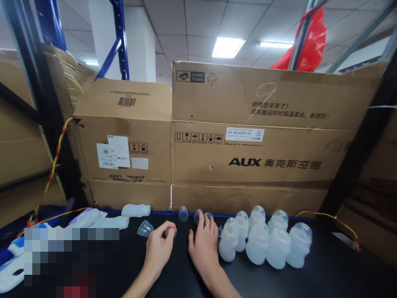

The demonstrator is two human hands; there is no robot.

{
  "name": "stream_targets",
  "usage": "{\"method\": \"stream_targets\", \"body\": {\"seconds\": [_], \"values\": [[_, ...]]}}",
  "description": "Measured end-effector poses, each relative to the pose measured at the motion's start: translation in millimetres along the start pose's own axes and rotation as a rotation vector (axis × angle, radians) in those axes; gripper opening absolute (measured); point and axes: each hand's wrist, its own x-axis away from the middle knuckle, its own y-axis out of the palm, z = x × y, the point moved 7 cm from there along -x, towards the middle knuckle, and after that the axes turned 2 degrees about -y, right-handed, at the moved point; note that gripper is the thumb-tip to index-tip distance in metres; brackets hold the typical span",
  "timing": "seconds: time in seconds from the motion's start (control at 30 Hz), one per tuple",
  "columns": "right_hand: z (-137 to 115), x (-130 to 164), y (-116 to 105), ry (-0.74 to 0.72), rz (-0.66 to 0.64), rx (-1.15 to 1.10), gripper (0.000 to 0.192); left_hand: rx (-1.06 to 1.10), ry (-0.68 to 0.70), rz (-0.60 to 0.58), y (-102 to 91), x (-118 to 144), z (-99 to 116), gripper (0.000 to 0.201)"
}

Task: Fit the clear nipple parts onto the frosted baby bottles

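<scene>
A small clear cap [170, 232] sits pinched in the fingers of the left hand [159, 247], mostly hidden by them. Two more clear caps [202, 216] stand at the fingertips of the right hand [203, 244], which lies flat on the black bench [325, 273]. At three o'clock from that hand stands a tight cluster of upright, milky-white bottles [263, 242] with domed clear lids, the nearest just beside it.

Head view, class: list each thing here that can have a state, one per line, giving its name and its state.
Capped bottles: upright, clustered, clear domed caps on.
Uncapped bottles: lying on their sides, no caps.
Loose cap: tipped on its side on the black table.
Left hand: fingers curled around a small clear cap.
Right hand: flat on the table, fingers touching loose caps.
Cardboard boxes: closed, stacked.
</scene>
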Motion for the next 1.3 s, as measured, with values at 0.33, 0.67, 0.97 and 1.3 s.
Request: {"method": "stream_targets", "body": {"seconds": [0.33, 0.67, 0.97, 1.3], "values": [[-23, 13, -14, -0.3, -0.051, -0.208, 0.07, 0.087, -0.054, -0.043, 7.2, 1, -2, 0.038], [-28, 14, -21, -0.329, -0.19, -0.353, 0.038, -0.037, -0.015, 0.007, 2.7, -4, -6, 0.049], [-8, 10, -9, -0.192, -0.113, -0.371, 0.046, -0.318, 0.107, -0.065, -8.1, -3, 20, 0.034], [1, 8, -3, -0.124, -0.069, -0.466, 0.052, -0.689, 0.17, -0.068, -42.2, -18, 12, 0.027]]}}
